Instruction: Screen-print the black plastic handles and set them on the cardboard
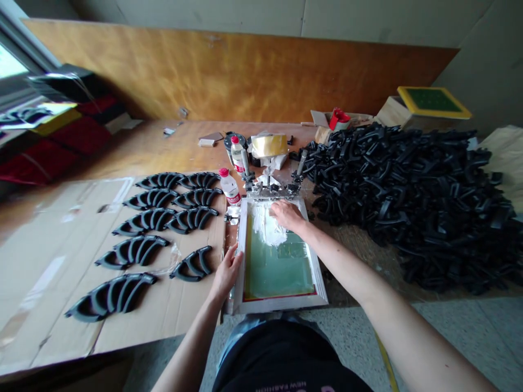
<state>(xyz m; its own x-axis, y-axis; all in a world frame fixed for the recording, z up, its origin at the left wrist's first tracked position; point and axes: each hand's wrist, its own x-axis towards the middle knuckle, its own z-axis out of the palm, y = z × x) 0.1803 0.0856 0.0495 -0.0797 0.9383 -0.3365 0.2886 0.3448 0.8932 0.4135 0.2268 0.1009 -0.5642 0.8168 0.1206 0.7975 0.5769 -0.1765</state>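
Observation:
A screen printing frame (322,291) with a pale border and green mesh (278,272) lies in front of me. White ink (267,226) is smeared over the upper part of the mesh. My left hand (229,270) grips the left edge of the frame, fingertips at its border. Over the inked far end, my right hand (287,214) is closed with its fingers bent down; whatever it holds is hidden beneath it. A metal hinge clamp (273,190) sits along the frame's far edge.
Cardboard (163,305) on the left bears rows of curved black plastic parts (118,296). A big heap of black parts (392,185) fills the right side. Two red-capped bottles, the nearer bottle (231,188) by the frame's corner, and a tape roll (269,145) stand beyond.

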